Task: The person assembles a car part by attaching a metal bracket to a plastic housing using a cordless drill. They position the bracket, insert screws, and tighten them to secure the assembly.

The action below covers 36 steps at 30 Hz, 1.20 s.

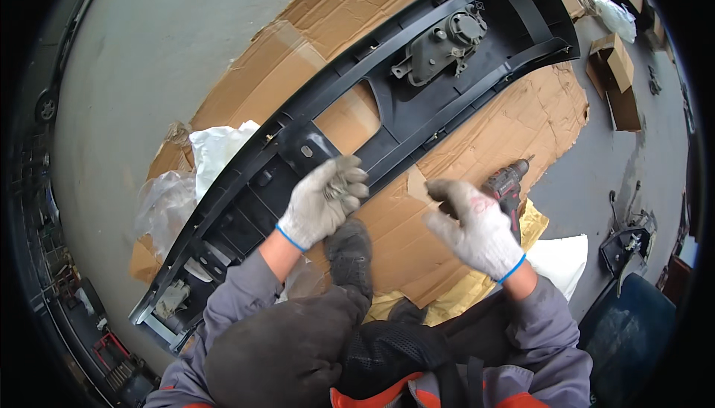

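Note:
A long black plastic vehicle bumper (pixel 406 132) lies inside-up across the cardboard, running from lower left to upper right. My left hand (pixel 324 199), in a white knit glove with a blue cuff, hovers over its near edge. Its fingers curl in toward the palm, and what they hold, if anything, I cannot make out. My right hand (pixel 480 233), gloved alike, is raised over the cardboard with thumb and fingers apart and nothing visible between them. Just beyond it rests a dark cordless drill (pixel 506 182), partly hidden by the hand. A lamp unit (pixel 439 46) is fitted in the bumper's far end.
Flattened cardboard (pixel 521 117) covers the floor under the bumper. Clear plastic wrap (pixel 165 207) and a white sheet (pixel 216 151) lie at left. An open box (pixel 614 80) stands at far right, with black parts (pixel 629 244) nearer. My shoe (pixel 348 255) is beside the bumper.

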### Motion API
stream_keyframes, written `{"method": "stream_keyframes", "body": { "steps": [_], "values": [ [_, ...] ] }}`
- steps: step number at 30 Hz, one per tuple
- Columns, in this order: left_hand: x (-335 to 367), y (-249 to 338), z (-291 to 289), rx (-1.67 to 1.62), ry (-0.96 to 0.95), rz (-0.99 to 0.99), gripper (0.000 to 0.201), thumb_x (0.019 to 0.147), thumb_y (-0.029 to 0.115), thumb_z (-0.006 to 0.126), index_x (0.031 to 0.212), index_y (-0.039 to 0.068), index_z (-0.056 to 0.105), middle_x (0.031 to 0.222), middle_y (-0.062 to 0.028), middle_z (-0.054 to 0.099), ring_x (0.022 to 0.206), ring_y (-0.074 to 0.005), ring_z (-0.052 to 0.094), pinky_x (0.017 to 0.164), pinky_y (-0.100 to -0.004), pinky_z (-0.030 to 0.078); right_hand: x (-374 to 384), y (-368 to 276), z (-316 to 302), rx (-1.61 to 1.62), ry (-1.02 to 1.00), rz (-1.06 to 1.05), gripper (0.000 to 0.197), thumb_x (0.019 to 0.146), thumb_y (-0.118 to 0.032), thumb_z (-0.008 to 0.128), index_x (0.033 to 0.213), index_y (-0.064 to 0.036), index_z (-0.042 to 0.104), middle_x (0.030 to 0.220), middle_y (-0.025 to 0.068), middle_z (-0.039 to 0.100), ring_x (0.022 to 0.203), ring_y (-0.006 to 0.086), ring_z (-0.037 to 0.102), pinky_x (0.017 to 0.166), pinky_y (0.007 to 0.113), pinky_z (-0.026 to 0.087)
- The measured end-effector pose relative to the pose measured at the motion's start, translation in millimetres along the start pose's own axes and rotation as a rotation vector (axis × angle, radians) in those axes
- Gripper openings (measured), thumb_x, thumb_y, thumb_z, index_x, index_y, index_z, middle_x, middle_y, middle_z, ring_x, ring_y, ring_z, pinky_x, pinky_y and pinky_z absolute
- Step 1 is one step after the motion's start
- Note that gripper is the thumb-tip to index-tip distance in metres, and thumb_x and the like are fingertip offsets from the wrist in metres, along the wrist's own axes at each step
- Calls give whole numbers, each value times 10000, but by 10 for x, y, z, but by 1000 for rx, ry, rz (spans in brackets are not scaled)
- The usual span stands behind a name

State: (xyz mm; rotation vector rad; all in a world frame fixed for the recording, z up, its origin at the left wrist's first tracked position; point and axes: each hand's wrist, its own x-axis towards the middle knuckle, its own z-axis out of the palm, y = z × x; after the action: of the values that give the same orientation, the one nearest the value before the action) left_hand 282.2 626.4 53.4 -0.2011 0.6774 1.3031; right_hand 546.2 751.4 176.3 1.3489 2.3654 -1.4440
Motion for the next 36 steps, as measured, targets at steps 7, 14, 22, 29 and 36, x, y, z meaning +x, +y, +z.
{"method": "stream_keyframes", "body": {
  "steps": [7,14,22,29,36],
  "values": [
    [-438,-393,148,-305,-156,-88,642,1096,466,448,1482,-47,478,1481,-257,548,1347,-434,557,1145,-554,456,-63,-329,523,-30,-68,-218,447,897,-225,739,1282,-61,580,1036,145,719,914,325,731,758,426,569],
    [-665,-484,18,-353,-276,-95,721,1101,536,358,1532,-38,430,1527,-261,507,1411,-419,496,1156,-571,433,45,-459,787,-195,-67,-437,381,852,-294,812,1101,-67,635,875,117,700,785,335,699,664,441,534],
    [-726,-457,40,-279,-243,-75,768,1082,583,368,1535,-34,436,1597,-270,416,1478,-393,427,1193,-565,388,26,-372,879,-354,-6,-505,347,855,-326,817,1035,-83,646,852,140,679,780,365,678,664,468,521],
    [-670,-459,100,-223,-184,-91,780,1077,587,382,1549,-33,417,1608,-269,403,1481,-383,427,1217,-546,360,12,-313,843,-154,1,-478,223,903,-171,743,1083,-61,672,910,163,702,836,392,691,711,467,547],
    [-653,-458,113,-272,-191,-80,751,1086,545,398,1553,-43,402,1600,-262,418,1485,-372,425,1237,-546,331,-8,-284,807,-77,9,-412,278,885,-79,683,1161,-57,666,964,175,717,893,394,708,761,465,570]
  ]
}}
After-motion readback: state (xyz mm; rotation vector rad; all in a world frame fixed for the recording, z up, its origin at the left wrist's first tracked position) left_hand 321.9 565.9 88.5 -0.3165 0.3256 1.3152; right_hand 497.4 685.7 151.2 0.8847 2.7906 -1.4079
